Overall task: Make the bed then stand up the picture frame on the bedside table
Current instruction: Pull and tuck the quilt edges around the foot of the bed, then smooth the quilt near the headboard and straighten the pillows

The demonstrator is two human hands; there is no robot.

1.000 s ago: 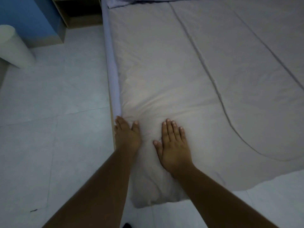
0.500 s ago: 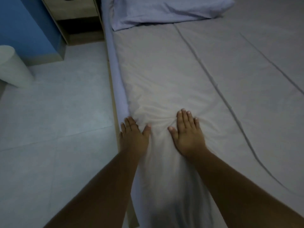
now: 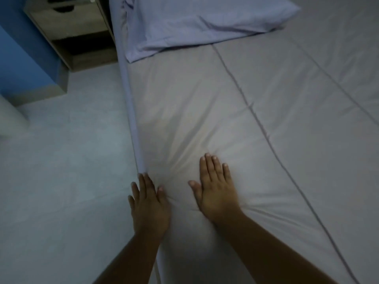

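Wall: at the far left we see a blue wall (image 3: 22, 64), and below it a pale rounded thing (image 3: 10, 119) that is too cut off to name.
Floor: the pale tiled floor (image 3: 67, 171) fills the left part of the view, up to the left edge of the bed.
Bedside table: the wooden bedside table (image 3: 67, 27) stands at the upper left, just beside the head end of the bed. On its top lies something dark (image 3: 60, 6), but it is too dim and cut off, so we cannot tell if this is the picture frame.
Left hand: our left hand (image 3: 149, 208) lies palm down on the left edge of the bed, fingers spread flat and open, holding nothing. The fingertips touch the lilac sheet (image 3: 131, 111) that runs along this edge, and the thumb is on the blanket.
Blanket: the grey blanket (image 3: 205, 111) covers the bed from the pillow down to the near end. Small wrinkles go out from under both hands; further away it lies smooth, with stitched lines across it.
Right hand: our right hand (image 3: 215, 191) is flat on the blanket, near the left hand but apart from it, fingers open and close together, pressing down and gripping nothing.
Pillow: the lilac pillow (image 3: 205, 21) lies at the head end of the bed, its lower edge over the top of the blanket.
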